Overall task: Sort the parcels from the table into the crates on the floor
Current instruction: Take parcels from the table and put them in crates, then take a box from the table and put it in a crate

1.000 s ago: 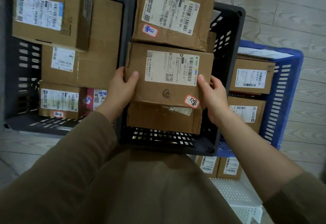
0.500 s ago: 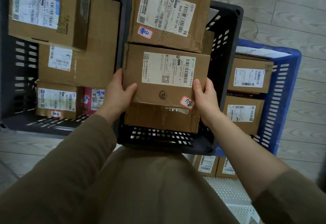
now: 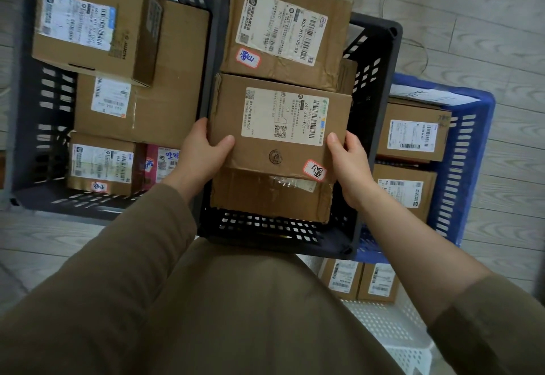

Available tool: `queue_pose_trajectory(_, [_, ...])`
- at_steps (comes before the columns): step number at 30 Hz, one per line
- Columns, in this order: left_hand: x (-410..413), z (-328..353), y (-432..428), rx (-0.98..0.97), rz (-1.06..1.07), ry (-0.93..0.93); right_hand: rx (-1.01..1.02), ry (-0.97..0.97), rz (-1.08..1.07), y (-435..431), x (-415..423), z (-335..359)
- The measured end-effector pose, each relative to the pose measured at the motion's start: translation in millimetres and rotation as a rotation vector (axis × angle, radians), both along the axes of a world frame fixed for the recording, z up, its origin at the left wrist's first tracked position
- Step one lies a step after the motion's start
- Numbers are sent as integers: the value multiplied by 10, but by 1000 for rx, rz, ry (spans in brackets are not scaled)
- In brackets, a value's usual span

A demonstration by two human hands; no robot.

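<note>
From the head view, four crates: a grey crate (image 3: 32, 103), black crate (image 3: 374, 85), blue crate (image 3: 469, 168) and white crate (image 3: 392, 333). The left hand (image 3: 203, 153) and right hand (image 3: 351, 162) clasp one parcel (image 3: 259, 150) over the black crate, atop two others.

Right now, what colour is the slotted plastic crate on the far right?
Blue slotted plastic crate, clearest in the head view.

Both arms wear long olive-brown sleeves. The right sleeve (image 3: 486, 324) sits pushed back, forearm bare. The left sleeve (image 3: 132, 256) reaches the wrist.
</note>
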State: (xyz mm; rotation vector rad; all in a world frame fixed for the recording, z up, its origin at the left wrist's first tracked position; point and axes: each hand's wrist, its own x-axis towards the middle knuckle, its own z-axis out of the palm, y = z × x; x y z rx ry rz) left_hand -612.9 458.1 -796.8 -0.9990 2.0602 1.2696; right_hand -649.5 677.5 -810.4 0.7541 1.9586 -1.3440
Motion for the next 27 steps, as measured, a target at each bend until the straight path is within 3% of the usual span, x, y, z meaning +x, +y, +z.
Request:
queue_pose_trajectory(15, [160,581,21,10,108,49,164,22,39,-75,35,614])
queue_pose_trajectory(27, [834,2246,-339,41,385,191,8,159,344,-922,238,2304])
